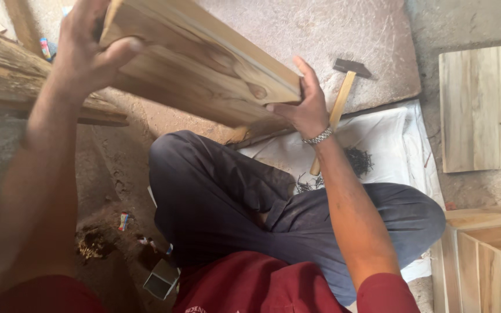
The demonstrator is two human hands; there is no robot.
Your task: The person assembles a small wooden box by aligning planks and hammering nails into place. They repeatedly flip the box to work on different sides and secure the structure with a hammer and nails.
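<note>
- The fingers (124,49) of the left hand (85,43) are clamped over one end of a wooden board (204,69), thumb pressed on the near face.
- The right hand (305,104) grips the opposite end, fingers curled over the edge and thumb underneath; a metal wristband (319,137) sits just below it.
- The board is held in the air above the lap, tilted, its high end at 11 o'clock and its low end toward 4 o'clock.
- It looks stiff and fairly weighty, with a dry, rough grain and knots, so slipping seems unlikely; splinters at the edges are the likelier bother. Holding both ends, as here, looks the steadiest way to control it.
- Under it are the crossed legs in dark trousers (233,197).
- At 2 o'clock from the right hand lies a hammer (343,93); at 5 o'clock, a heap of nails (359,159) on white sheeting (389,139).
- At 3 o'clock a pale panel (482,107) lies on the floor; at 4 o'clock stands a wooden box (485,255).
</note>
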